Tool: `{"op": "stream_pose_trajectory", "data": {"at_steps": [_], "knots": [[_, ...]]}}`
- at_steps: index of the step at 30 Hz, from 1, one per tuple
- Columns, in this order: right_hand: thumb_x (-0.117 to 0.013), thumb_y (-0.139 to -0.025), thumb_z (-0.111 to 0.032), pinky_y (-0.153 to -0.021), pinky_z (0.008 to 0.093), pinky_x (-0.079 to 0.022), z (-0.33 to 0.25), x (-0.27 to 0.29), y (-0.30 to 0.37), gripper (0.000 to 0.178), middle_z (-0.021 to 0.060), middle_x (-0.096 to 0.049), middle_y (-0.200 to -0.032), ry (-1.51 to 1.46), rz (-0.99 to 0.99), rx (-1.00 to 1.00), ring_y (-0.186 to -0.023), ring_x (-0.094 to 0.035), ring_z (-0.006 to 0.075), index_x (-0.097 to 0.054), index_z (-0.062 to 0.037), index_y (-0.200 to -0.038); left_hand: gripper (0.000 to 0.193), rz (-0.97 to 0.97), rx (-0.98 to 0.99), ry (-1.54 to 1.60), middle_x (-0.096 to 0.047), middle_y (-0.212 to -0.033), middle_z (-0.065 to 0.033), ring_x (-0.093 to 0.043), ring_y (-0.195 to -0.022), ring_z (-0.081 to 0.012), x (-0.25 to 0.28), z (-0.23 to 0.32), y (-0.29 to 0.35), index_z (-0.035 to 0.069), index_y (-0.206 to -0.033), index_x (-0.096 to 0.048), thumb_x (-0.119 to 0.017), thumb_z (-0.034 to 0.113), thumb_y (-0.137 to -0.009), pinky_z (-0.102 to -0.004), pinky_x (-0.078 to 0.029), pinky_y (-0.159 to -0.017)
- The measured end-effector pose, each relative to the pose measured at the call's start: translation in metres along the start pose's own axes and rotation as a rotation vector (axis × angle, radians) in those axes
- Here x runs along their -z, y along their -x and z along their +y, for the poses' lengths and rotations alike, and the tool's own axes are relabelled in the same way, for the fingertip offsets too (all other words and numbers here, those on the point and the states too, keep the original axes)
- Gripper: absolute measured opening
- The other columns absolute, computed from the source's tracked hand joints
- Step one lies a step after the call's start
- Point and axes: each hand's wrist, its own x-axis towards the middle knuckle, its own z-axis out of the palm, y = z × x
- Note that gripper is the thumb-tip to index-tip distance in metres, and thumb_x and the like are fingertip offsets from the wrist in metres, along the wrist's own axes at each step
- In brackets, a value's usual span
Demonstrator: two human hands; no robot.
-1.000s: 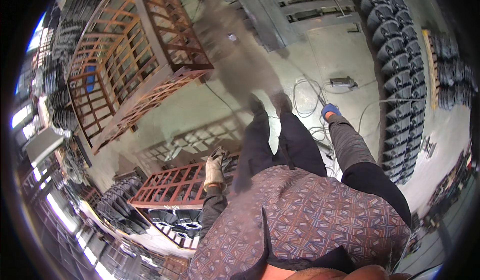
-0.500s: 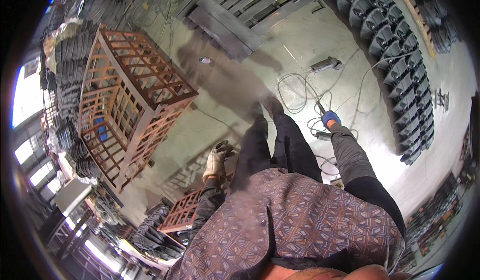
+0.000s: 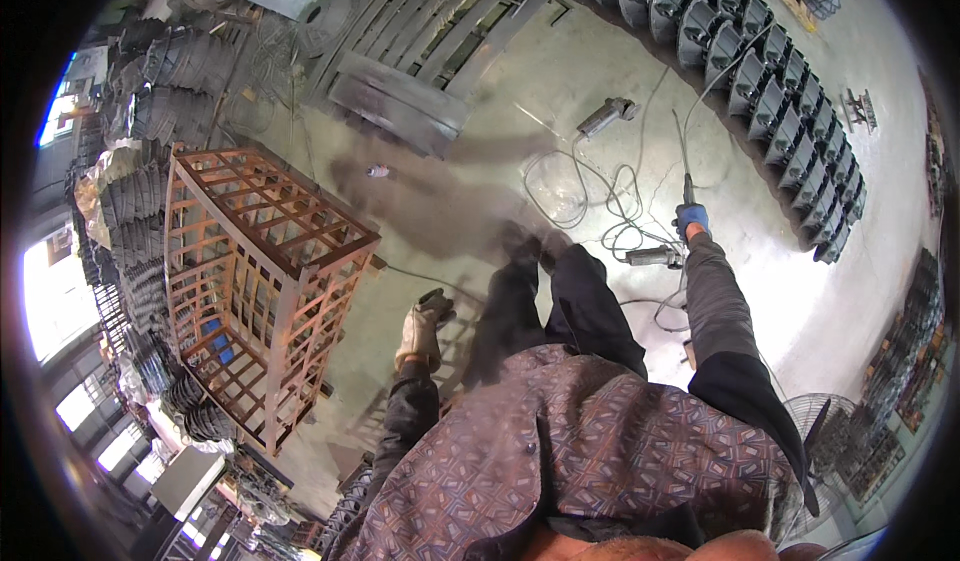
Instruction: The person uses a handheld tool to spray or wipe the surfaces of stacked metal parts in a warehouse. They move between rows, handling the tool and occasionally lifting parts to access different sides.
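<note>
Tool (image 3: 688, 190): dark, slender, held over the floor (image 3: 600, 71) near a grey device (image 3: 653, 257) | right hand (image 3: 691, 221): blue-gloved, gripping the tool | left hand (image 3: 422, 327): pale-gloved, fingers partly bent, cannot tell whether it holds anything

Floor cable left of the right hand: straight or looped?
Looped: the cable lies in loose, overlapping rings on the floor, to the left of the blue-gloved right hand.

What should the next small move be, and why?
I'd probably nudge the cable aside with the right shoe before stepping: its loops lie on the floor just ahead and right of it, where a foot could catch, and the right hand is gripping a dark handle.
</note>
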Motion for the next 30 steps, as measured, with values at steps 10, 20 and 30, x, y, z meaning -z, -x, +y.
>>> {"op": "stream_pose_trajectory", "data": {"at_steps": [10, 20, 30], "knots": [[-0.058, -0.097, -0.029, -0.043, 0.0401, -0.04, 0.01, 0.061, -0.071, 0.021, 0.0114, -0.07, -0.073, -0.204, -0.361, 0.004, -0.046, -0.053, 0.0207, -0.069, -0.0105, -0.095, 0.042, 0.07, 0.24, -0.03, -0.074, -0.118, -0.0104, -0.071, -0.108, -0.0218, -0.052, -0.007, 0.041, -0.003, -0.135, -0.063, -0.057, 0.021, -0.1, -0.0338, -0.054, -0.096], [-0.063, -0.097, -0.037, -0.047, 0.0394, -0.042, 0.029, 0.092, -0.184, 0.023, 0.0099, -0.07, -0.072, -0.817, -0.259, -0.257, -0.047, -0.054, 0.022, -0.067, -0.014, -0.099, 0.046, 0.053, 0.1, -0.335, -0.073, -0.119, -0.0103, -0.069, -0.108, -0.0154, -0.179, 0.125, 0.003, 0.0, -0.14, -0.062, -0.056, 0.025, -0.101, -0.0299, -0.053, -0.096], [-0.061, -0.097, -0.03, -0.046, 0.0366, -0.046, 0.125, 0.133, -0.213, 0.025, 0.0071, -0.065, -0.069, -1.405, -0.287, -0.374, -0.053, -0.057, 0.0236, -0.069, -0.0081, -0.087, 0.048, 0.106, 0.379, -0.153, -0.071, -0.117, -0.0157, -0.071, -0.105, -0.0215, -0.167, 0.149, -0.117, -0.005, -0.136, -0.062, -0.066, 0.016, -0.093, -0.0364, -0.059, -0.092]]}}
